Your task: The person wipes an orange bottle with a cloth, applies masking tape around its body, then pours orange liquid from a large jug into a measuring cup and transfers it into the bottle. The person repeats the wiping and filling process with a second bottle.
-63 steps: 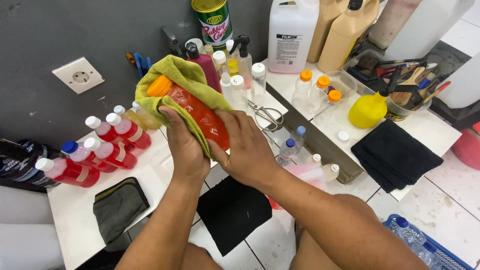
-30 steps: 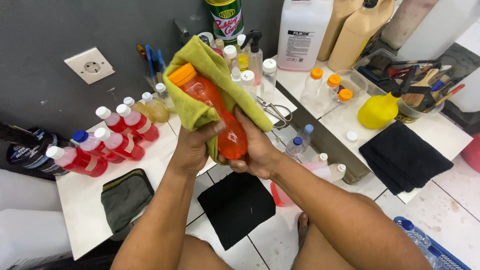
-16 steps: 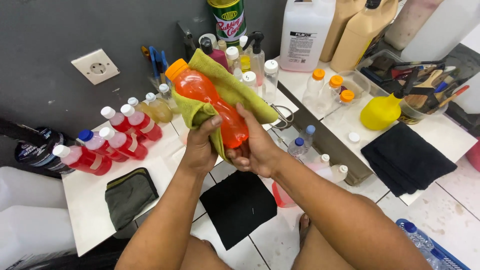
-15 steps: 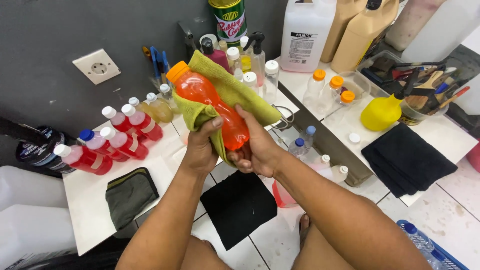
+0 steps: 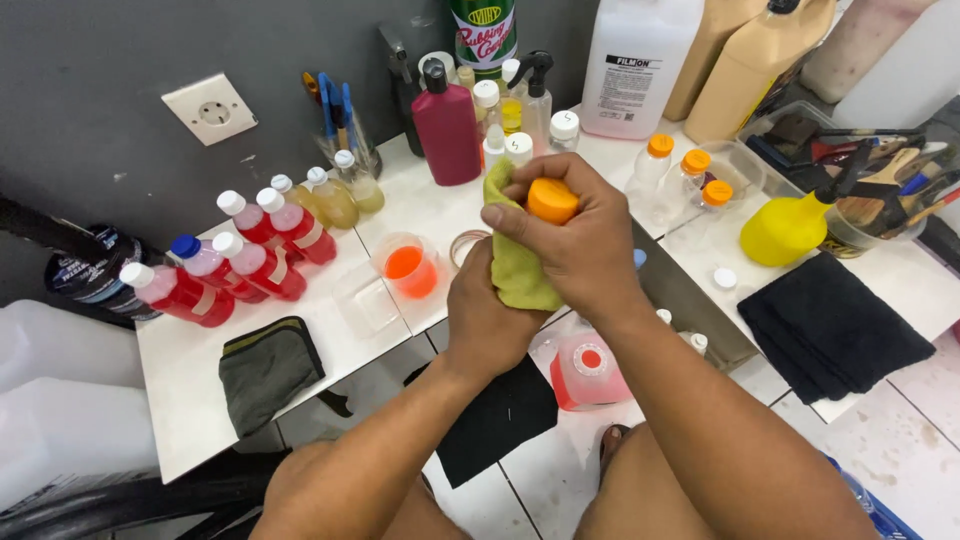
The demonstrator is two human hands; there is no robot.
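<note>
head view: right hand (image 5: 580, 250) is closed over the orange cap (image 5: 552, 199) of a bottle held upright above the white counter (image 5: 190, 420). left hand (image 5: 490, 315) grips the bottle's body through a yellow-green cloth (image 5: 515, 260), hiding it. red-filled bottles (image 5: 240, 265) stand well off to the left, a yellow spray bottle (image 5: 790, 225) to the right.

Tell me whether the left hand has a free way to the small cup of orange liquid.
Probably yes: the left hand holds the yellow-green cloth around the bottle, and the cup stands just beside it on the white tabletop with nothing between.
</note>
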